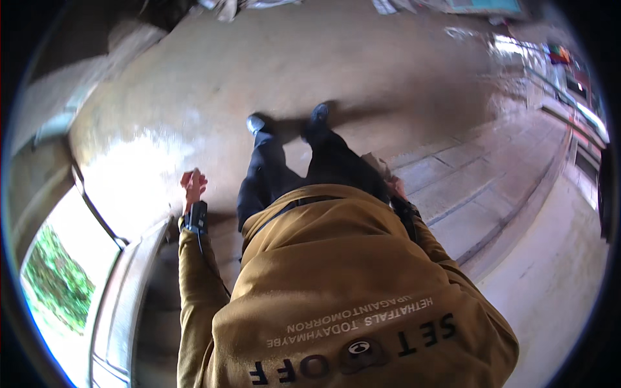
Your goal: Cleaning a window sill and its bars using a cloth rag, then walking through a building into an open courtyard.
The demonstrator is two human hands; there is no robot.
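My left hand (pixel 194 182) hangs out to the left over the floor, its fingers loosely bent and apart, with nothing seen in it. A black device (pixel 197 217) with a thin cable is strapped at that wrist. Beside my right thigh, my right hand (pixel 397 187) is partly hidden by my body and sleeve. It grips a crumpled brownish piece (pixel 376 164), paper or cloth; which one, I cannot tell. My dark trousers (pixel 264 165) and both shoes are in view, legs apart as in a stride.
Smooth floor (pixel 233 63) stretches ahead, with strong glare at left. Paving slabs (pixel 465 179) run along a pale wall (pixel 543 262) on the right. At left stands a light-coloured frame (pixel 114 310) by a bright opening with greenery (pixel 58 276). Blurred pale sheets (pixel 228 7) lie at the far edge.
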